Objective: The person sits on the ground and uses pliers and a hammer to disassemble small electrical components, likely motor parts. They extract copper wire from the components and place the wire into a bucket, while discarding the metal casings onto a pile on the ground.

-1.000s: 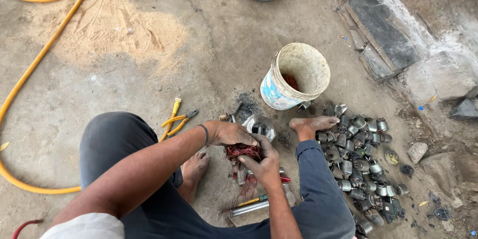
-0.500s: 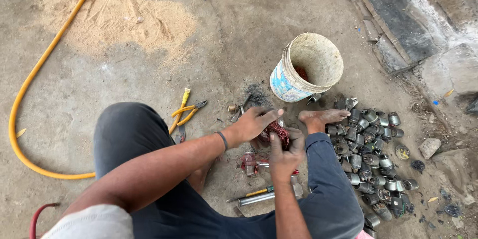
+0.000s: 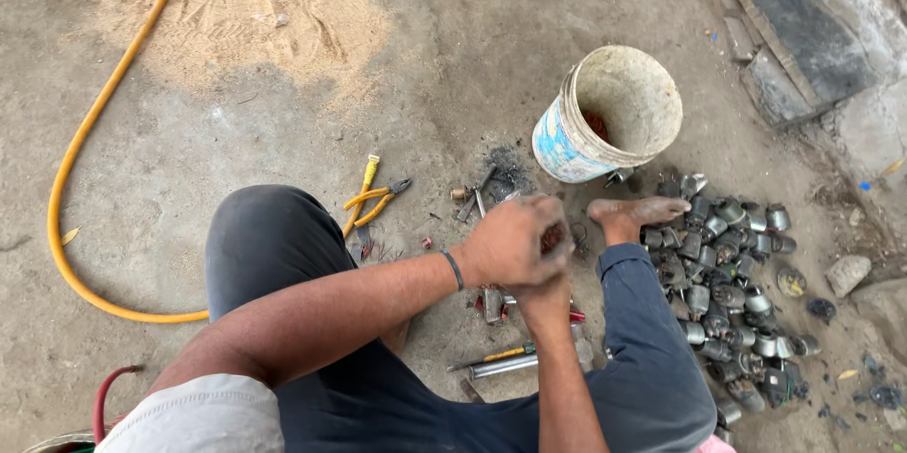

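My left hand (image 3: 510,243) is closed over a small reddish-brown bundle of wire (image 3: 551,238), held above the ground between my knees. My right hand (image 3: 546,290) is mostly hidden beneath the left; only its wrist and forearm show, and it seems to grip the same bundle from below. A dirty white bucket (image 3: 609,115) with reddish material inside stands just beyond, tilted toward me. My bare foot (image 3: 635,214) rests beside it, against a pile of small grey metal parts (image 3: 727,273).
Yellow-handled pliers (image 3: 376,200) and a yellow-handled screwdriver (image 3: 362,190) lie left of my hands. A metal rod (image 3: 501,366) and more tools lie under my arms. A yellow hose (image 3: 90,151) loops at left. Stone slabs (image 3: 803,23) sit at upper right.
My hands have lifted the red wire bundle off the ground and moved it forward toward the bucket, the left hand closing over it. The camera has shifted closer and slightly forward.
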